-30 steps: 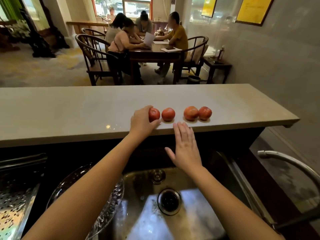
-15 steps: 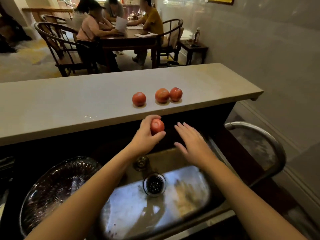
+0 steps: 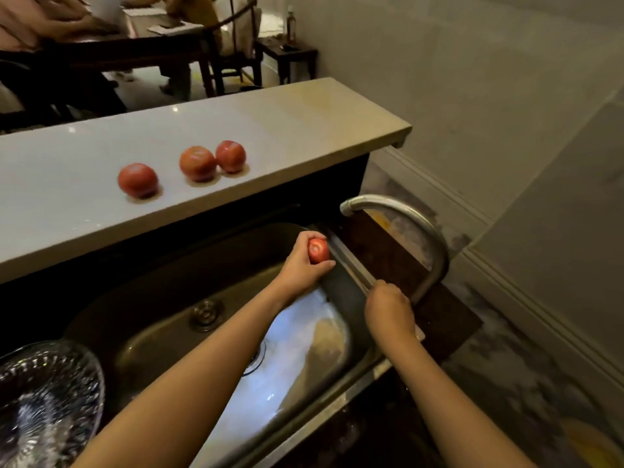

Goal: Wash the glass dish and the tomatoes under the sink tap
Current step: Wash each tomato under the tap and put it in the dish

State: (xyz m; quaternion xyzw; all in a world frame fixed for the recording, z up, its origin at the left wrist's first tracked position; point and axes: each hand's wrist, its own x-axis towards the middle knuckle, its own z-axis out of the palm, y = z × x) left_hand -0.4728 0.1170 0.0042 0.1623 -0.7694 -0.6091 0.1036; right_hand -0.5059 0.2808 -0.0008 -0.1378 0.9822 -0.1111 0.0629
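Here, tomato clasped in left hand over sink; right hand closed at tap base.

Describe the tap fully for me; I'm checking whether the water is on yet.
The tap is a dull grey metal tube, apparently steel, bent in a high arch. It rises at the right end of the sink from the dark surround, and its open spout ends above the sink's right edge. No stream shows at the spout. The right hand is closed at its base, hiding any handle. The left hand holds a tomato below the spout, clear of it.
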